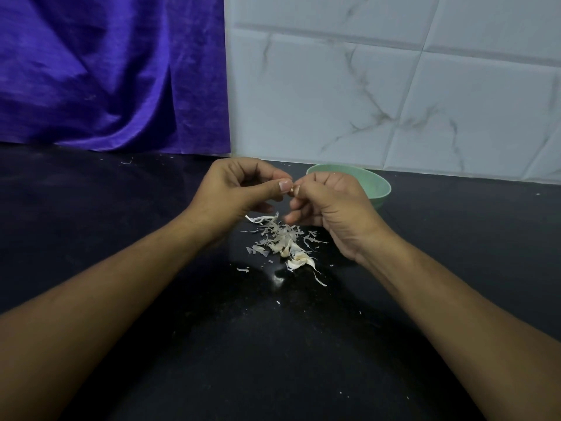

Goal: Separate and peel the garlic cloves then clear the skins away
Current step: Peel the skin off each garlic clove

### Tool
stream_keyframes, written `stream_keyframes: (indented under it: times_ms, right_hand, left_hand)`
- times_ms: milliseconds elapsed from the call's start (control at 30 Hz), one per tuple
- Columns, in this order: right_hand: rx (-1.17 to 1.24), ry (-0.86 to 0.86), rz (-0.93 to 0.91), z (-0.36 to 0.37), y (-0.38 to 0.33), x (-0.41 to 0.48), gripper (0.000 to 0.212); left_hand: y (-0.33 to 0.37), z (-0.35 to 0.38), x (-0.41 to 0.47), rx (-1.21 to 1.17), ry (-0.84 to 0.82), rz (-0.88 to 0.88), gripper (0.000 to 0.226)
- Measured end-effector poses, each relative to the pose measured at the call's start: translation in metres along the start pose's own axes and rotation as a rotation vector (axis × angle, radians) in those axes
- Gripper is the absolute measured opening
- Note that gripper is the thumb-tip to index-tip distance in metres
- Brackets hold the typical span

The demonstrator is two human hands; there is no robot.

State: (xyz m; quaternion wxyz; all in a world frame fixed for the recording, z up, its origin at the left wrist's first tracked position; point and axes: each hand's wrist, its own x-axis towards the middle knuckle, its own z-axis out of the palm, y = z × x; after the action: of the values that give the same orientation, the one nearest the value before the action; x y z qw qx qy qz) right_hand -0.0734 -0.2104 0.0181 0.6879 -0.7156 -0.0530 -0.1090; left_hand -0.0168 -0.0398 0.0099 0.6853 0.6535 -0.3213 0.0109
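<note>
White garlic clove (293, 189) pinched by two hands.
Fingertips of the left hand (239, 189) and the right hand (334, 208) meet and pinch it, just left of the green bowl (381, 185). Torn skins (282, 241) lie on the black counter (273, 344) in front of the bowl.

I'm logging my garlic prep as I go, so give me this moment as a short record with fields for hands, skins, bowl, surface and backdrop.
left hand: pinches a small garlic piece, thumb on top
right hand: pinches the same piece from the other side
garlic piece: mostly hidden by the fingertips
skins: loose pile on the counter below the hands, stray bits around it
bowl: green, behind the right hand, contents not visible
counter: black, glossy
backdrop: purple cloth on the left, marbled tiles on the right
</note>
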Motion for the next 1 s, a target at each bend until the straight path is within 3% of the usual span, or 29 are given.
stream_keyframes:
  times_ms: [167,300,500,733,867,1000]
  right_hand:
    - [0.178,-0.055,0.079,-0.001,-0.004,0.000,0.009]
    - [0.159,-0.024,0.074,-0.001,-0.004,0.001,0.010]
    - [0.057,0.086,-0.003,0.000,-0.004,-0.001,0.010]
    - [0.049,0.157,-0.058,-0.001,-0.004,0.000,0.007]
    - [0.064,0.222,-0.105,-0.009,-0.006,0.005,0.005]
    - [-0.219,0.174,-0.194,-0.018,-0.003,0.009,0.008]
  left_hand:
    - [-0.001,0.000,0.001,-0.156,0.012,-0.090,0.019]
    - [-0.004,0.001,0.002,-0.240,-0.011,-0.182,0.022]
    - [-0.001,-0.001,0.002,-0.078,0.033,-0.149,0.017]
    - [-0.002,0.002,0.001,-0.031,-0.005,-0.204,0.021]
    - [-0.004,0.001,0.001,0.083,-0.039,-0.214,0.012]
    - [-0.004,0.000,0.001,0.061,0.002,-0.191,0.013]
